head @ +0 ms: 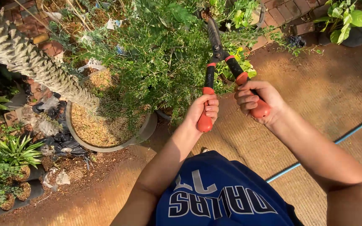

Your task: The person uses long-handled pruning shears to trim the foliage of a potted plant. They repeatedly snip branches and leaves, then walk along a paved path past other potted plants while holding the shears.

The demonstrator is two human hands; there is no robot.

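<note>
Blue fabric of the shirt [218, 196] fills the bottom of my view, both bare forearms reaching up from it. Going left to right: a round grey pot [105, 138] of dry mulch sits under a leafy green bush [156, 62]. My left hand [204, 109] is wrapped tight around the left orange handle of the hedge shears [218, 54]; my right hand [256, 100] is clenched on the right handle. The dark blades lie closed, pointing up into the foliage. A thin blue hose [323, 150] crosses the paving on the right.
</note>
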